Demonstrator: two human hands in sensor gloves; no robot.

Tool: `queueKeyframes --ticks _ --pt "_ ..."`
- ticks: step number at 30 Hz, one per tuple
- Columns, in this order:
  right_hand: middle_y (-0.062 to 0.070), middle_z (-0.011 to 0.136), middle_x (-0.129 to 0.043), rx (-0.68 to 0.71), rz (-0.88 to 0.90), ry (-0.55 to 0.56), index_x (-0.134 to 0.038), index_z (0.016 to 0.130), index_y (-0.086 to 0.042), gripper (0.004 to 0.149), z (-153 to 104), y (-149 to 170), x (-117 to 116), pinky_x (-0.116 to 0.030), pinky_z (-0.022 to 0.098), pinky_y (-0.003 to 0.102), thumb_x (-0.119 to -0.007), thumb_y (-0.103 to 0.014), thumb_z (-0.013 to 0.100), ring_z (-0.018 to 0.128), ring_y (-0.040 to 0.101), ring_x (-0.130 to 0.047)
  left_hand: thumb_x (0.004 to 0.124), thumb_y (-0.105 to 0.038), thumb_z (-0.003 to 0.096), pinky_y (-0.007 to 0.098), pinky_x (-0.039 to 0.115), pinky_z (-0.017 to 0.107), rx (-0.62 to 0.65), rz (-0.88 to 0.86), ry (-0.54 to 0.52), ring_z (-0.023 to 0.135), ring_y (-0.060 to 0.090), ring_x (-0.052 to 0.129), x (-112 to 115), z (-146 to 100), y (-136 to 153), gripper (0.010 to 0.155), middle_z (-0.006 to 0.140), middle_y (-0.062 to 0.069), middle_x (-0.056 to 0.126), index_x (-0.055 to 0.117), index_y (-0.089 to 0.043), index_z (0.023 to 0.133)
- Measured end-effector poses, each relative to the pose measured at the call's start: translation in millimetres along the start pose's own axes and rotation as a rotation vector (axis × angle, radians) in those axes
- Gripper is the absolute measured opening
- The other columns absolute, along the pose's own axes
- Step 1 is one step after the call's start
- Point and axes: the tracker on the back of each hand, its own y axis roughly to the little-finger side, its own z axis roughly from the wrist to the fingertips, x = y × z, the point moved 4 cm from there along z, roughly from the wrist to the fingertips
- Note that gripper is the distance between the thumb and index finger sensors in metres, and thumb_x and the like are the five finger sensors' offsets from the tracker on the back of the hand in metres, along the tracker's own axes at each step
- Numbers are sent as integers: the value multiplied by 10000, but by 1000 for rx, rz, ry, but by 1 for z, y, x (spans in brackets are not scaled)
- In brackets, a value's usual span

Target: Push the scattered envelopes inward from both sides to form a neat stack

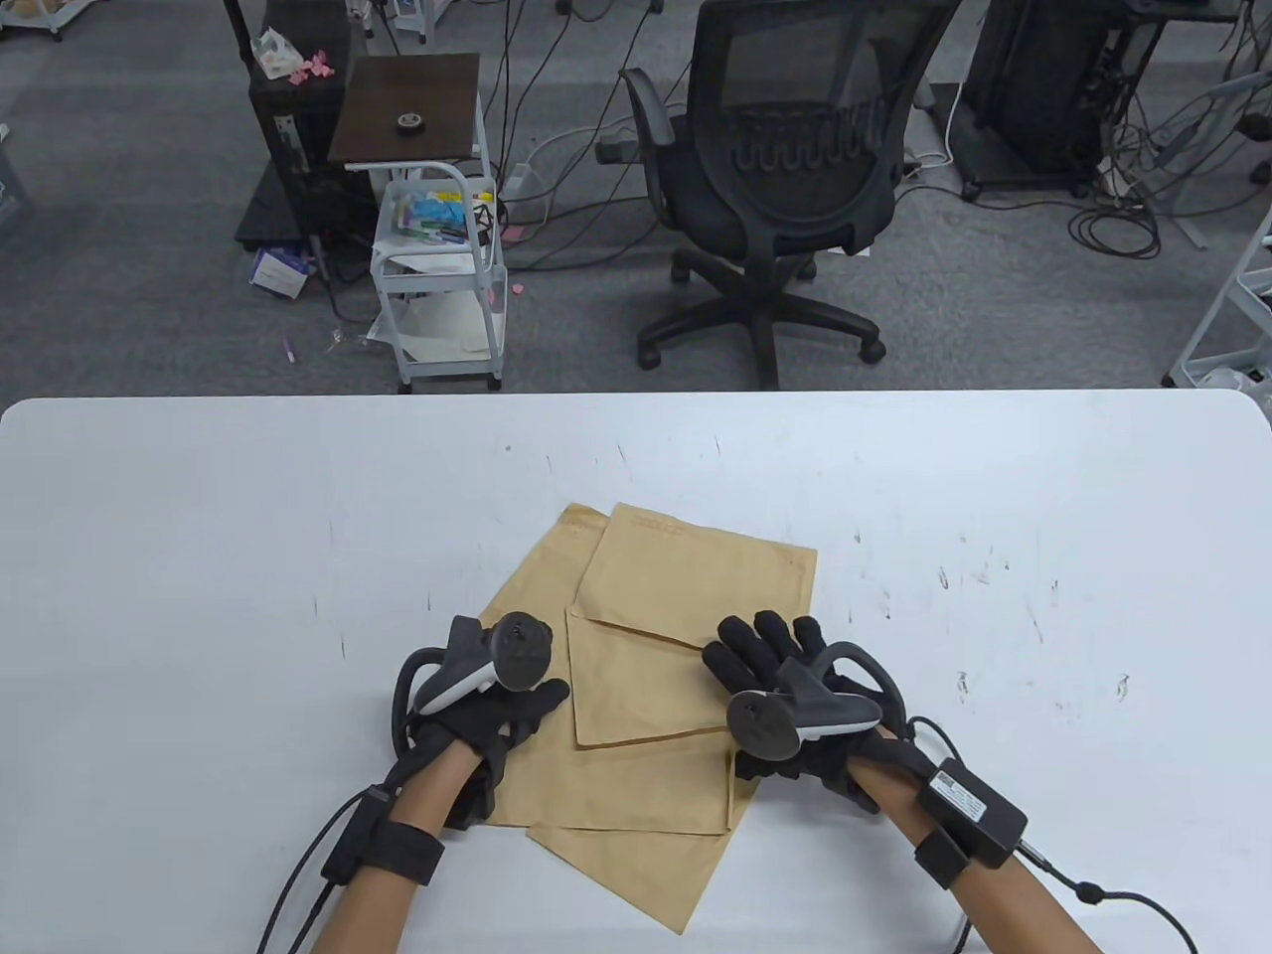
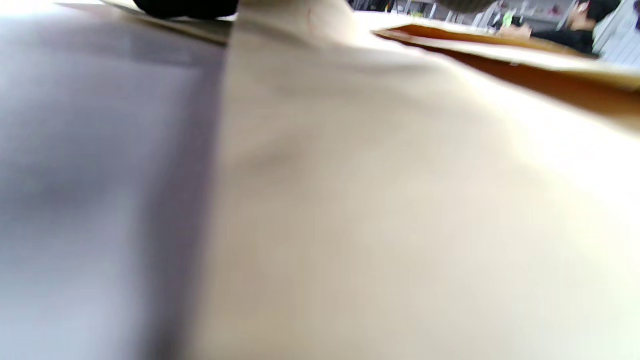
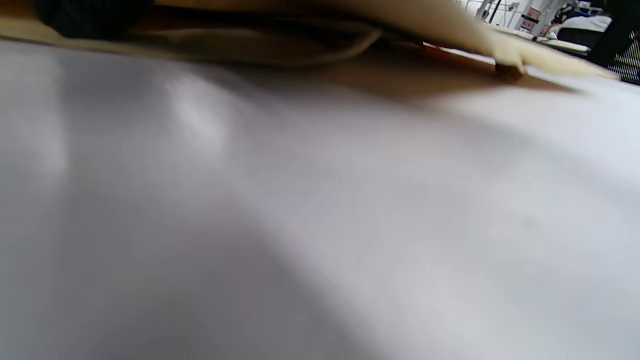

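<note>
So the brown envelopes point(image 1: 656, 686) sat overlapped and fanned mid-table. Left hand point(image 1: 487, 720) rested flat on their 9 o'clock edge, right hand point(image 1: 785, 696) at 3 o'clock, fingers point(image 1: 765, 636) spread on top. Wrist cams were blurry paper and white table point(image 1: 199, 547).

Overlapping, askew brown envelopes point(image 1: 656, 686) flat on white table point(image 1: 199, 517)
</note>
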Motion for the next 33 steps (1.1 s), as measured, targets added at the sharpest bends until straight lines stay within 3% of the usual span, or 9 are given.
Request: queueKeyframes --ticks 4,8,12,17,21,26,28,31,33 --pt "307 1105 31 -22 -4 -108 22 1030 -71 1067 -18 10 17 -219 620 824 -689 -571 412 961 683 -146 599 -572 482 620 394 784 12 -67 69 1073 493 292 -4 -4 14 838 1168 198 213 228 -173 1119" --pt "308 1118 10 -137 -4 -200 33 1029 -65 1091 -8 30 2 -206 625 831 -717 -560 411 977 681 -170 576 -575 501 602 213 771 91 -190 330 1047 458 87 16 0 10 821 1158 166 97 195 -201 1125" --pt "296 1095 23 -108 108 -337 101 980 -51 1071 16 23 -20 -233 630 807 -608 -597 390 968 659 -182 566 -577 497 605 271 784 48 -120 232 1062 472 148 -6 -7 -4 850 1153 176 91 129 -180 1109" --pt "279 1151 -109 -141 130 -397 -82 1064 -87 996 6 45 29 -301 668 789 -733 -502 435 1008 635 -272 548 -618 492 698 191 749 111 104 -5 1030 538 37 -39 -51 -41 931 1108 242 -50 13 -130 1077" --pt "336 1178 -339 -309 392 -295 -280 1122 -45 893 25 90 68 -376 682 781 -686 -512 479 995 636 -462 552 -682 456 768 123 694 279 146 130 977 596 -61 13 -78 -96 1072 1040 296 -161 -113 -55 1016" --pt "478 1080 -137 -434 462 -273 -120 1071 83 1084 86 97 22 -278 608 841 -640 -611 419 923 745 -284 623 -680 417 768 15 666 361 396 284 948 567 -172 83 -83 -134 1149 1001 265 -246 -169 -70 983" --pt "456 1061 -53 -374 380 -380 -48 1045 75 1132 101 70 -1 -241 602 848 -651 -615 381 919 743 -232 489 -731 369 756 37 671 356 641 293 956 546 -158 90 -78 -127 1119 1000 251 -245 -192 -78 971" --pt "411 1064 -42 -345 144 -445 -7 1014 51 1114 103 55 -9 -299 645 821 -574 -631 340 928 724 -231 562 -709 351 746 -5 672 353 519 265 970 508 -178 79 -75 -106 1126 1022 200 -240 -174 -136 982" --pt "394 1076 -46 -310 247 -428 -29 1031 30 1113 99 58 -10 -326 654 807 -628 -623 357 930 719 -221 577 -695 354 741 -5 673 303 547 288 967 495 -183 71 -70 -85 1115 1026 183 -234 -165 -152 985"
